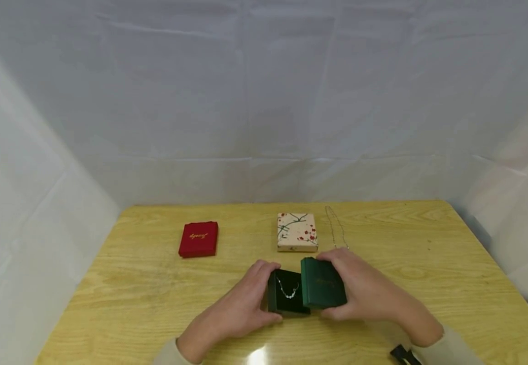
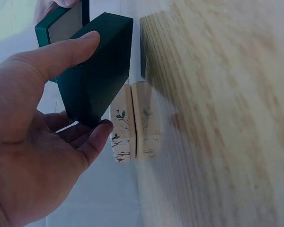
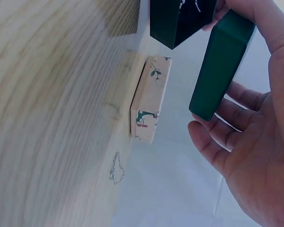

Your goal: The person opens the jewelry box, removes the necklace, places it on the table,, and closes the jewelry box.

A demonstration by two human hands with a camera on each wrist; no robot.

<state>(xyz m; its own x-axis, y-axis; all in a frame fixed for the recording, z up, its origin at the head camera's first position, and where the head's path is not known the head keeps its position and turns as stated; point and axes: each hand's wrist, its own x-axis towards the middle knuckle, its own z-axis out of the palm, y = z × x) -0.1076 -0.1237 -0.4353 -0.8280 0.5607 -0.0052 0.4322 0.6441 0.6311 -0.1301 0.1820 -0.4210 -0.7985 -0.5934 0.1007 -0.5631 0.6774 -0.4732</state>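
My left hand grips the base of a dark green jewelry box, thumb on one side and fingers on the other. Inside the base, on a dark insert, lies a silver necklace with small bright pieces. The green lid, faint lettering on top, is held between thumb and fingers of my right hand. In the head view the lid overlaps the right edge of the base. The right wrist view shows the lid apart from the base, which is raised off the table.
Behind the hands sits a cream box with a floral print. A thin chain necklace lies to its right, partly hidden by my right hand. Farther left is a red box with gold lettering. A black object lies by my right sleeve.
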